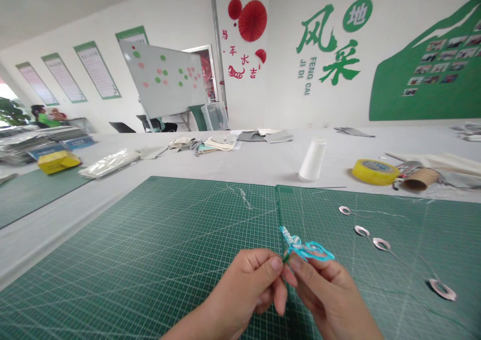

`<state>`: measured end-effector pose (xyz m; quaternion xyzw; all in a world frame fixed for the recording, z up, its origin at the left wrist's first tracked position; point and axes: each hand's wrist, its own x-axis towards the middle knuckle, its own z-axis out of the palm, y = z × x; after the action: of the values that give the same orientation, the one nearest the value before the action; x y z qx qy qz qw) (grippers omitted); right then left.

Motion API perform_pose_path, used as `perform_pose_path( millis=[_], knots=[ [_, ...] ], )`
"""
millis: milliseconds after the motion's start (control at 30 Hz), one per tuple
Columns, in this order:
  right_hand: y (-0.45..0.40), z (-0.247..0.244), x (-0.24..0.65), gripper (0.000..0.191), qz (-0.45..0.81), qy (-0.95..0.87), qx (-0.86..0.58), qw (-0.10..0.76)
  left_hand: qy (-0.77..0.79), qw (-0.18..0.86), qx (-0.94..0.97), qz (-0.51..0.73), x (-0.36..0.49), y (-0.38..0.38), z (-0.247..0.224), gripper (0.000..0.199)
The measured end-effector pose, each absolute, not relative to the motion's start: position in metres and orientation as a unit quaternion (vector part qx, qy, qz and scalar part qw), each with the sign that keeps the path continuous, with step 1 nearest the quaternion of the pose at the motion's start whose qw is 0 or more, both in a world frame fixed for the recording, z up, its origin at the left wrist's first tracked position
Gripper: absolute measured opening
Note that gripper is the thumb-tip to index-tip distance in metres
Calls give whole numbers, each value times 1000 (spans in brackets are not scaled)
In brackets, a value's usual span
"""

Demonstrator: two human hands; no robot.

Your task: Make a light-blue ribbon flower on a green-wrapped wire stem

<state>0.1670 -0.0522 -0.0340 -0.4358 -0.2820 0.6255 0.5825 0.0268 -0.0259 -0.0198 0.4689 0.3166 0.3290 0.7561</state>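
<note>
Left grip (244,292) and right grip (328,292) closed, pinching a turquoise beaded ornament (306,248) at its stem, held just above the cutting mat (112,260); wire loops (362,231) lie on the mat, right of it.

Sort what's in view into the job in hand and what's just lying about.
Job in hand:
left hand, right hand, turquoise beaded piece pinched between them, four stemmed silvery loops on the green cutting mat

Lying about:
white thread cone, yellow tape roll, cardboard tube, fabric swatches, yellow box
</note>
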Motion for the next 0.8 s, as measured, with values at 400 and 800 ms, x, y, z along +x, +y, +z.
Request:
perform_pose_path(
  millis=[400,800],
  knots=[
    [-53,-33,167,21,634,-294,-415,583,266,802,444,298,23,-23,-20,28],
    [-53,-39,167,18,633,-309,-403,585,273,805,453,269,21,-24,-19,32]
  ],
)
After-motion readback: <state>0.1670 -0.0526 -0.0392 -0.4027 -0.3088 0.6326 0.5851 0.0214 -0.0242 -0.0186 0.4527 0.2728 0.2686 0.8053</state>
